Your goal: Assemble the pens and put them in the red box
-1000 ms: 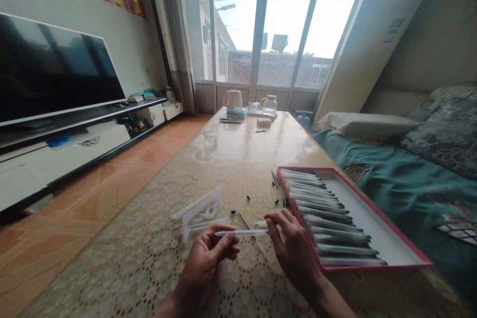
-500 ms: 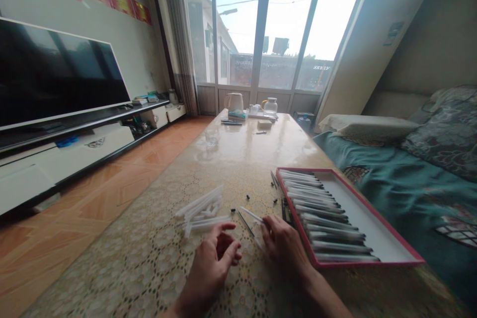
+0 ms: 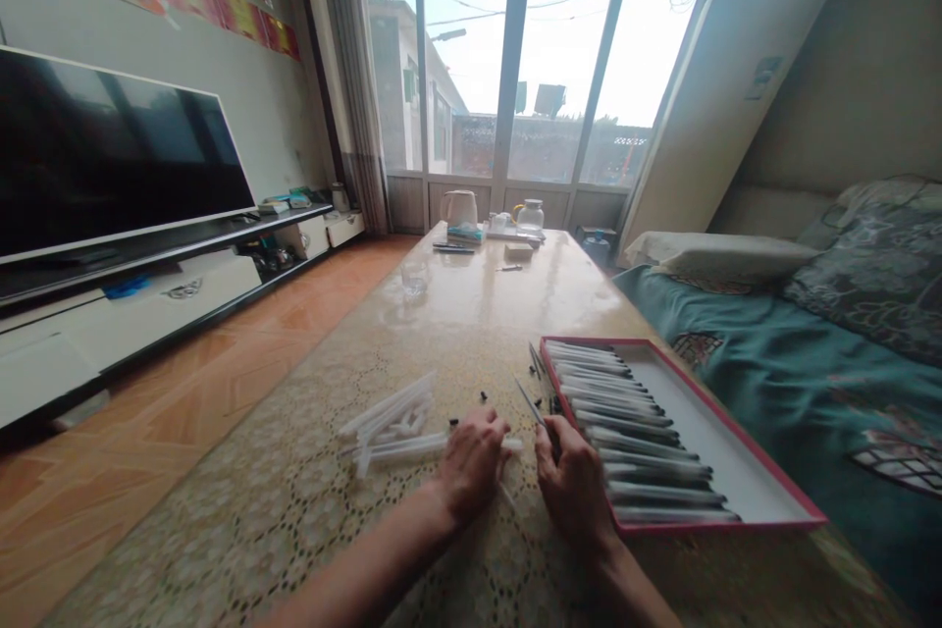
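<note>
My left hand is closed over the table, its fingers pinched around a translucent white pen barrel whose end sticks out to the right. My right hand grips a slender dark pen refill, its pointed end slanting up and left. Left of my hands lies a loose pile of white plastic tubes, some long and some short. Small black plugs are scattered beyond my fingers. A thin pale rod rests on the table between my hands.
A red-rimmed box with a row of assembled-looking pens stands close to my right hand. Dark thin rods lie along its left side. Farther off are a drinking glass, a kettle and a glass jug.
My left hand has moved right and closed on the white barrel, which was at my right hand. My right hand has lifted the dark refill off the table.
</note>
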`<state>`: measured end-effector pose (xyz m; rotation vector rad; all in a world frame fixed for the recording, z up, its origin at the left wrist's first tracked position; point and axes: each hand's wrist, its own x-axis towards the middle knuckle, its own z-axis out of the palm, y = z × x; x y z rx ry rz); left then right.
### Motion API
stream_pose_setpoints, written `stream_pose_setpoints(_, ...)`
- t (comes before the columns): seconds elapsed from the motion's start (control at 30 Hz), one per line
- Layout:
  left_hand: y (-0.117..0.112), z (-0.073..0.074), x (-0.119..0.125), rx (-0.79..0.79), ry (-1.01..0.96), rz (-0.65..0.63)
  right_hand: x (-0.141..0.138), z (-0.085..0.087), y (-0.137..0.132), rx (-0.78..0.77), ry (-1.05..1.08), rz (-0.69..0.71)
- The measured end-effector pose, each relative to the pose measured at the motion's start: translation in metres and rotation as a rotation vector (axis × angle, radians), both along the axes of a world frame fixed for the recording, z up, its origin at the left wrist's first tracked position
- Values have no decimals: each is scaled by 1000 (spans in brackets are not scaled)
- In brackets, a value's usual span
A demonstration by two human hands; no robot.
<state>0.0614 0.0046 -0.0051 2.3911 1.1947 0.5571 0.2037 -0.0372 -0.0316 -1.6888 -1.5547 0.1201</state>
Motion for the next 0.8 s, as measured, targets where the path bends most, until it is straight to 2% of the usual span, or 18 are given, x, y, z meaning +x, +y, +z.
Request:
stream_pose_setpoints(0.17,5,-6,9,-15,-68,30,-1,1,-1,-11,7,4)
stream_pose_setpoints(0.37,0,-2,-15,-45,-275,184,-4,6,-3,-42,30,57)
stream_pose_setpoints(0.43,-4,0,-29,-148,-427,253,-7,6,-4,-54,48,122)
stream_pose_setpoints(0.53,-12,1,-50,-512,-881,366,-13,11,-9,-45,13,228)
stream_pose_setpoints(0.6,-15,1,-61,-666,-1103,431,-18,17,-14,-52,-58,286)
stream_pose_setpoints(0.7,-19,-2,-70,-737,-1263,510,-23,26,-21,-86,-139,338)
stream_pose_setpoints(0.8,-19,-6,-72,-768,-1286,518,-25,31,-24,-114,-174,355)
